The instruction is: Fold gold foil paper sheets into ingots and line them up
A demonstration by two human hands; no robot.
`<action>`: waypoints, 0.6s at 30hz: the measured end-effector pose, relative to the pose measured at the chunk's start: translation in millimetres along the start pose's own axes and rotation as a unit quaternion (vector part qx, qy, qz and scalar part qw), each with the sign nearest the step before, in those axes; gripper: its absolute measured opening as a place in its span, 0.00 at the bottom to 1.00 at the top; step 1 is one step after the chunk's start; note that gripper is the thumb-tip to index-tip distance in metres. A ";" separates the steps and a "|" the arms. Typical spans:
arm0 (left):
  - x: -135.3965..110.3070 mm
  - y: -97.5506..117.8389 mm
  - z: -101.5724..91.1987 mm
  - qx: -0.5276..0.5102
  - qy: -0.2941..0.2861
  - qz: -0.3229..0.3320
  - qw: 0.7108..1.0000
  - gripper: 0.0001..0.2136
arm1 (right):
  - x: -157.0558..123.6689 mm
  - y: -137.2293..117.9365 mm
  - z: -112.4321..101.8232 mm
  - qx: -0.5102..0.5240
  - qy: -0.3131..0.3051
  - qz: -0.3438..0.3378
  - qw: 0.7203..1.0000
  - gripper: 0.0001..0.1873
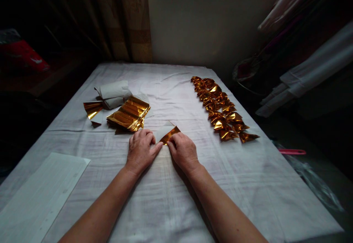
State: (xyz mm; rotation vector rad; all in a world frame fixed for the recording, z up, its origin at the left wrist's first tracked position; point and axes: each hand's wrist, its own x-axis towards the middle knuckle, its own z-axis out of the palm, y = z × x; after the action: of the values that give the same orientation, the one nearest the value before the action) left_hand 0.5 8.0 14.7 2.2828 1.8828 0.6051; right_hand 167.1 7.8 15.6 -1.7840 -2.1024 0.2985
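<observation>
A sheet of gold foil paper (164, 133) with a pale back lies on the table between my hands, one edge folded over so a gold strip shows. My right hand (184, 151) is closed, thumb and fingers pinching the folded gold edge. With its fingers bent, my left hand (142, 148) rests at the sheet's left side, its thumb on the near corner; its fingertips are partly hidden. Just beyond my left hand sits a stack of gold foil sheets (129, 112). To the right stand rows of folded gold foil pieces (220, 107).
A greyish paper bundle (113, 91) and a loose gold foil piece (93, 109) lie behind the stack. A white sheet (45, 195) lies at the near left of the cloth-covered table (171, 206). Beyond the right edge are a pink handle (292, 151) and hanging cloths (314, 66).
</observation>
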 end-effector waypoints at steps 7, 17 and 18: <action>-0.2 0.8 1.6 -0.001 0.010 -0.004 1.000 0.09 | -0.3 1.3 1.2 0.001 0.009 -0.007 1.000 0.03; -6.2 -7.5 3.1 -0.019 0.056 0.051 0.997 0.01 | -0.1 4.0 3.2 0.021 0.014 -0.011 1.000 0.04; -7.7 -6.1 3.0 -0.015 0.070 0.064 0.995 0.02 | 0.1 4.1 3.1 0.023 0.013 -0.012 1.000 0.04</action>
State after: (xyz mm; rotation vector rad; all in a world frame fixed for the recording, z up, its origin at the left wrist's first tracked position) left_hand -5.1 2.4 8.2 2.4141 1.7810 0.8235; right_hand 169.5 8.9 11.2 -1.7272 -2.0796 0.3128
